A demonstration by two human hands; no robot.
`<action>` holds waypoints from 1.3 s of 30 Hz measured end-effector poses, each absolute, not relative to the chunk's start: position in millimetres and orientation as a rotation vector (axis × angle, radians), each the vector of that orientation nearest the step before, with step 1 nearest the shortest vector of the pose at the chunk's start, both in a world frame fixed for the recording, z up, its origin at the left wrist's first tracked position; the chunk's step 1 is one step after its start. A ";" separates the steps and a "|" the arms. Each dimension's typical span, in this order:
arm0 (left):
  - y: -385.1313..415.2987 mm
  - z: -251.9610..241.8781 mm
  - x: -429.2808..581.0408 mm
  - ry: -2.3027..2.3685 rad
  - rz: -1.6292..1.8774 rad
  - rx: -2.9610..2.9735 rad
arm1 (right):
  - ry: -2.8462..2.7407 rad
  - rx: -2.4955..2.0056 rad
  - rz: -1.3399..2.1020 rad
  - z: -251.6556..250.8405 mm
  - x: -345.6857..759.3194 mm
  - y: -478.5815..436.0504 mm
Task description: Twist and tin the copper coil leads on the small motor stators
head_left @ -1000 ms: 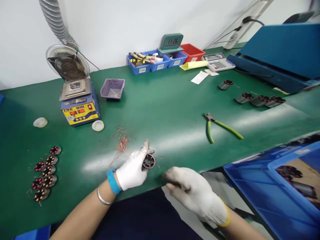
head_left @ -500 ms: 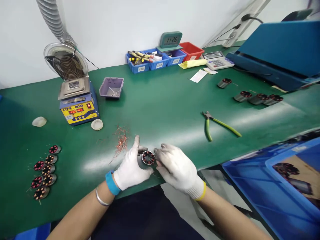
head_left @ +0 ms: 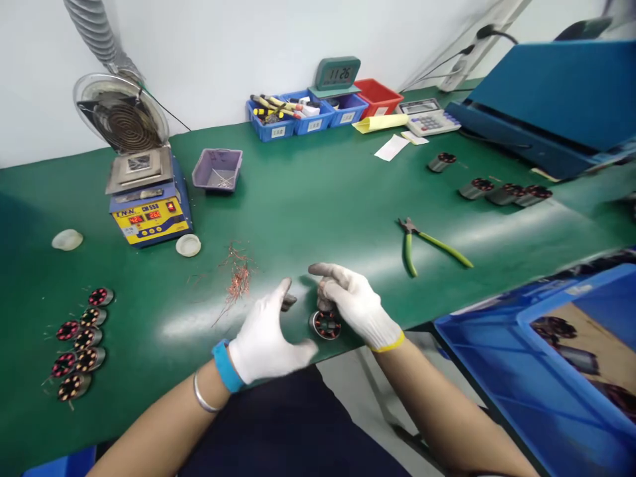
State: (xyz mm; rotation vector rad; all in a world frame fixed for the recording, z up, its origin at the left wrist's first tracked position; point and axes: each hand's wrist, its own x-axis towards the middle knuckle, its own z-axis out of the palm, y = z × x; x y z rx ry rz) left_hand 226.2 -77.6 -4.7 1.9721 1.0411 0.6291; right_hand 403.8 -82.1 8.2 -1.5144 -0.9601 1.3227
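Note:
A motor stator, a short metal cylinder with dark slots and copper windings, is at the bench's front edge with its round end towards me. My right hand, in a white glove with dirty fingertips, has its curled fingers on the stator's far side; the index finger sticks out to the left. To the left of the stator, my gloved left hand is open, thumb and fingers apart, touching nothing. A loose pile of copper wire bits lies beyond the left hand. Green-handled cutters rest open on the right.
More stators stand in rows at left, and several others at back right. A solder pot, a purple tray and small bins are behind. A blue crate is beside the bench at right.
The stator has moved right and slightly nearer me, together with my right hand. My left hand has come away from it, leaving a gap. The view has shifted slightly.

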 end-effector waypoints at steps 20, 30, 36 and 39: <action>-58.8 -4.4 223.0 1.196 0.671 2.054 | -2.012 -1.602 -0.157 7.3 402.6 -107.2; -53.7 1.3 222.0 1.156 0.558 2.123 | -2.318 -1.582 -0.339 41.9 390.9 -82.8; -52.9 -3.6 219.6 1.172 0.611 1.943 | -2.060 -1.894 0.100 27.7 396.9 -80.0; -50.1 -5.6 221.7 1.210 0.641 1.964 | -2.302 -1.833 -0.098 27.3 399.8 -86.0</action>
